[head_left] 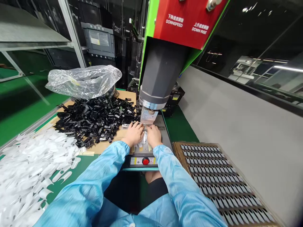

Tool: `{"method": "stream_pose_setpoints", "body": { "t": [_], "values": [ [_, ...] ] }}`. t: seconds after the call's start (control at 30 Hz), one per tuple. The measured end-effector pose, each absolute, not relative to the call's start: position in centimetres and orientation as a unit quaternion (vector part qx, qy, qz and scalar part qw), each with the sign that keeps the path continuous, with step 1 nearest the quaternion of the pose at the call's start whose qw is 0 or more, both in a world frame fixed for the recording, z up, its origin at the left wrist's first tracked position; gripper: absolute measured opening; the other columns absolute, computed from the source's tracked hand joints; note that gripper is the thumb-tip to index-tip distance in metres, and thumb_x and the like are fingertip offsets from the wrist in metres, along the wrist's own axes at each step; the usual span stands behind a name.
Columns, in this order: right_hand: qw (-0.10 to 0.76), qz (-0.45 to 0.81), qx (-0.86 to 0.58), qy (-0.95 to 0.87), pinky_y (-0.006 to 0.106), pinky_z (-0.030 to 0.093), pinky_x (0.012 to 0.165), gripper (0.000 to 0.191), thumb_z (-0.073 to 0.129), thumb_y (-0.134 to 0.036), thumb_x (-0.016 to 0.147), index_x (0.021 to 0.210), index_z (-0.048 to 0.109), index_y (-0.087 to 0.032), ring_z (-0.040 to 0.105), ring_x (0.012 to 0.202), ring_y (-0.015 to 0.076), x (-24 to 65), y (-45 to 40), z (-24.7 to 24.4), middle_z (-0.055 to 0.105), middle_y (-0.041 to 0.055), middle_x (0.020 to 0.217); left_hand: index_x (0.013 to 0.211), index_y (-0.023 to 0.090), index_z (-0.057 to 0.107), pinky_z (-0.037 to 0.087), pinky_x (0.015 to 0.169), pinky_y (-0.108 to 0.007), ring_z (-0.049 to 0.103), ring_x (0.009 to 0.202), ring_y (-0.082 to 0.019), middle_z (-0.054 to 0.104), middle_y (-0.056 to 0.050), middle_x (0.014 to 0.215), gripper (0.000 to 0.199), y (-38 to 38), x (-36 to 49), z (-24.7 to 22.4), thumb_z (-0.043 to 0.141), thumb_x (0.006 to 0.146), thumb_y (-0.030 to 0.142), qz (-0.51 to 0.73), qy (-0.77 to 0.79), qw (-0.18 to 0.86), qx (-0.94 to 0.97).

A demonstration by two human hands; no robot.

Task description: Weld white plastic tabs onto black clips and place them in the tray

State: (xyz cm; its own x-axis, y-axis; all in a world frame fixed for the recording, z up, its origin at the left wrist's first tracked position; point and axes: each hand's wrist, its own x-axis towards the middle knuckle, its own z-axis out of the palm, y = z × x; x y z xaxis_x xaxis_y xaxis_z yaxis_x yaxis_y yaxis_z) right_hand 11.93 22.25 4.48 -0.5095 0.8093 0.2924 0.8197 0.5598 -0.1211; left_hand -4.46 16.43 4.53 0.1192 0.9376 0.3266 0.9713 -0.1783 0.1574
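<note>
Both my hands reach under the head of a press with a red and green housing (180,26). My left hand (134,135) lies on the left of the small fixture (144,137), fingers bent together at its far edge. Close by on the right, my right hand (154,135) has its fingers curled inward at the same spot. What the fingertips hold is too small and covered to make out. Just above them is the metal press block (148,116). The fixture sits on a grey machine base (166,140).
Black plastic clips (94,116) lie heaped at left, behind white curved plastic pieces (28,170). A clear plastic bag (84,81) rests behind the clips. At right stands a brown tray (180,154) with rows of parts. A red button (145,161) is on the base's front.
</note>
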Motion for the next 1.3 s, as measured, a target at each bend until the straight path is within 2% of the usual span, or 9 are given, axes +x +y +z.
{"method": "stream_pose_setpoints", "body": {
  "t": [0.17,0.33,0.5,0.57,0.7,0.83,0.9,1.1,1.3],
  "values": [
    [0.062,-0.061,-0.463,-0.882,0.042,0.041,0.094,0.064,0.054,-0.014,0.098,0.161,0.051,-0.025,0.049,0.121,0.0323,12.1,21.6,5.8,0.059,0.017,0.137,0.147,0.022,0.065,0.037,0.124,-0.057,0.046,0.152,-0.036,0.063,-0.012,0.155,0.046,14.7,-8.0,5.1,0.048,0.105,0.03,-0.208,-0.66,0.059,-0.72],
    [0.034,-0.055,-0.464,-0.884,0.042,0.039,0.094,0.07,0.057,-0.011,0.095,0.164,0.047,-0.023,0.048,0.122,0.0335,11.8,21.7,6.4,0.057,0.0183,0.138,0.141,0.022,0.067,0.046,0.115,-0.053,0.056,0.139,-0.034,0.068,-0.011,0.146,0.043,10.1,-13.6,4.7,0.051,0.101,0.023,-0.282,-0.733,0.091,-0.612],
    [0.109,-0.052,-0.466,-0.876,0.042,0.039,0.097,0.046,0.055,-0.017,0.1,0.144,0.065,-0.022,0.047,0.12,0.0318,9.7,19.6,6.0,0.06,0.0156,0.134,0.133,0.025,0.07,0.047,0.105,-0.054,0.057,0.132,-0.037,0.07,-0.011,0.142,0.034,5.3,-14.8,3.2,0.054,0.104,0.032,-0.297,-0.765,0.11,-0.561],
    [0.121,-0.04,-0.416,-0.9,0.042,0.038,0.1,0.042,0.052,-0.022,0.104,0.144,0.064,-0.025,0.048,0.12,0.0301,8.2,18.4,5.7,0.061,0.0135,0.133,0.133,0.025,0.069,0.046,0.103,-0.055,0.056,0.131,-0.037,0.07,-0.012,0.14,0.034,4.2,-14.6,2.6,0.057,0.104,0.035,-0.297,-0.77,0.112,-0.553],
    [0.075,-0.038,-0.337,-0.938,0.043,0.038,0.101,0.049,0.054,-0.029,0.107,0.156,0.053,-0.026,0.05,0.12,0.0307,4.4,16.8,5.5,0.065,0.0133,0.128,0.134,0.023,0.069,0.045,0.1,-0.055,0.056,0.127,-0.039,0.07,-0.015,0.134,0.037,3.1,-15.0,2.1,0.062,0.101,0.039,-0.284,-0.792,0.117,-0.527],
    [0.021,-0.054,-0.351,-0.934,0.045,0.039,0.102,0.039,0.06,-0.04,0.106,0.139,0.065,-0.02,0.051,0.121,0.0327,1.6,16.3,5.3,0.066,0.0167,0.125,0.136,0.023,0.07,0.046,0.097,-0.054,0.056,0.123,-0.039,0.069,-0.016,0.13,0.042,2.8,-15.7,2.2,0.063,0.1,0.045,-0.26,-0.806,0.121,-0.518],
    [0.018,-0.06,-0.348,-0.935,0.045,0.04,0.101,0.032,0.058,-0.039,0.106,0.13,0.068,-0.02,0.052,0.12,0.0325,0.9,16.1,5.0,0.066,0.0174,0.124,0.135,0.023,0.07,0.045,0.097,-0.053,0.056,0.123,-0.039,0.068,-0.016,0.133,0.043,2.9,-15.9,2.3,0.064,0.1,0.047,-0.25,-0.806,0.12,-0.522],
    [0.077,-0.034,-0.323,-0.943,0.043,0.043,0.098,0.026,0.048,-0.028,0.109,0.127,0.066,-0.022,0.057,0.113,0.0301,1.1,15.5,4.4,0.07,0.0146,0.116,0.132,0.025,0.074,0.046,0.094,-0.051,0.061,0.117,-0.035,0.069,-0.013,0.133,0.037,3.5,-16.7,2.1,0.055,0.104,0.041,-0.235,-0.802,0.087,-0.542],
    [0.254,0.094,-0.331,-0.904,0.042,0.048,0.101,0.033,0.046,-0.025,0.107,0.135,0.064,-0.023,0.062,0.113,0.0282,5.1,15.0,4.3,0.072,0.0112,0.124,0.137,0.028,0.071,0.046,0.098,-0.05,0.059,0.125,-0.034,0.07,-0.011,0.139,0.038,3.2,-18.7,2.1,0.055,0.102,0.03,-0.219,-0.775,0.039,-0.591]
  ]
}}
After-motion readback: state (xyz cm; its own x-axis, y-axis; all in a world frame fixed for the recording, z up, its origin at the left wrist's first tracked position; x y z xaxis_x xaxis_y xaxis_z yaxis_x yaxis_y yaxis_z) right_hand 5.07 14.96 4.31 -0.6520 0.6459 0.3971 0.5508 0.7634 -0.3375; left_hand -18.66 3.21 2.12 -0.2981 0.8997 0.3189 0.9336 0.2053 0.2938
